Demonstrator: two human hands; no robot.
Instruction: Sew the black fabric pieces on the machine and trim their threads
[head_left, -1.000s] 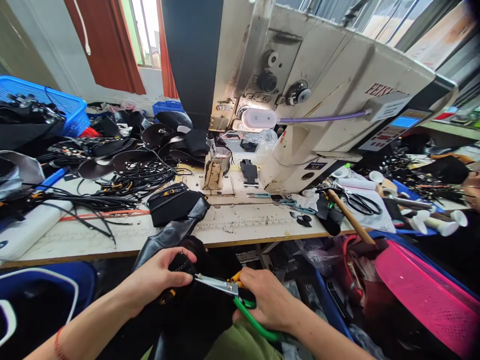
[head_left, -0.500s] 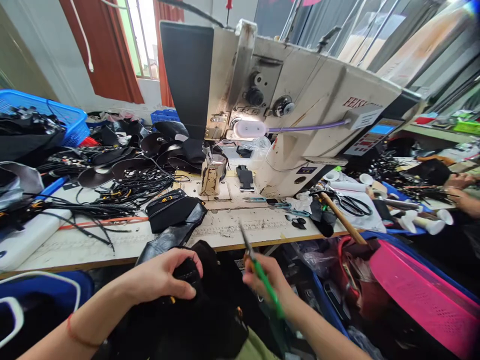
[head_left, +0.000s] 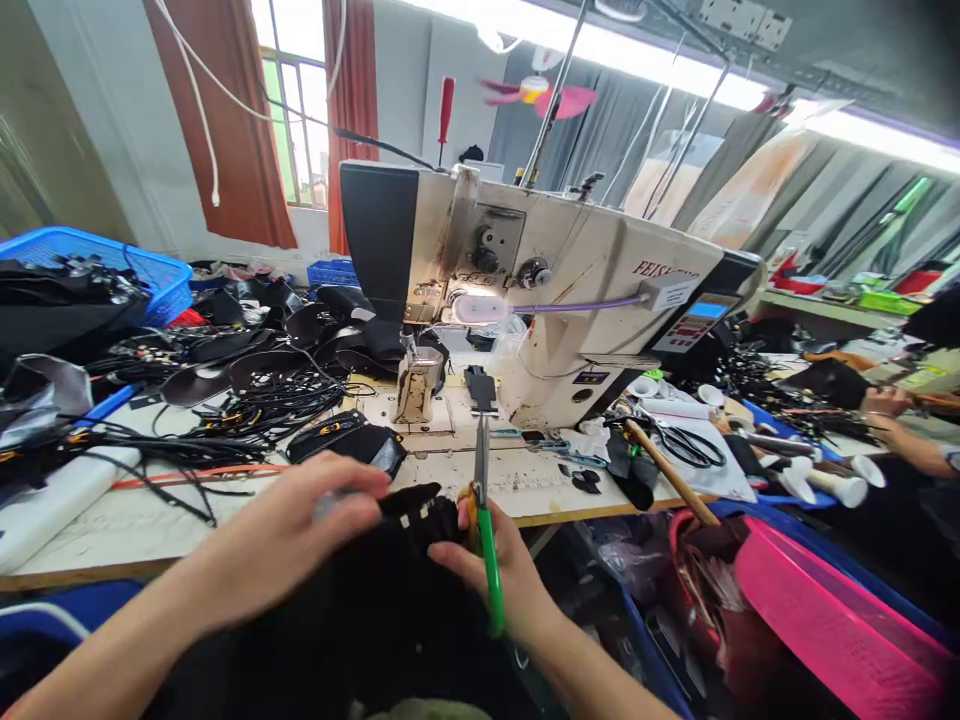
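Observation:
My right hand [head_left: 499, 570] grips scissors [head_left: 481, 465] with a green and orange handle, their blades pointing up and away from me. Its thumb also lies against a black piece [head_left: 416, 505] with small pale marks along its edge. My left hand [head_left: 289, 535] is smeared by motion at the left of that piece. Its thumb and fingers are stretched out and apart, with a greyish blur between them; whether the fingertips touch the black piece is unclear. Below the hands, dark material covers my lap. A black stitched piece [head_left: 345, 440] lies on the table beyond my left hand.
A sewing machine [head_left: 555, 270] stands ahead on the white table [head_left: 450, 470]. Black straps and parts [head_left: 247, 390] are heaped at left, beside a blue basket [head_left: 169, 285]. At right are a wooden-handled tool [head_left: 667, 470], black scissors [head_left: 690, 440], a pink basket [head_left: 832, 610] and another person's hand [head_left: 885, 405].
My left hand has loosened from the black piece and moved left and up. My right hand with the scissors has come left to that piece. The head view has tilted up.

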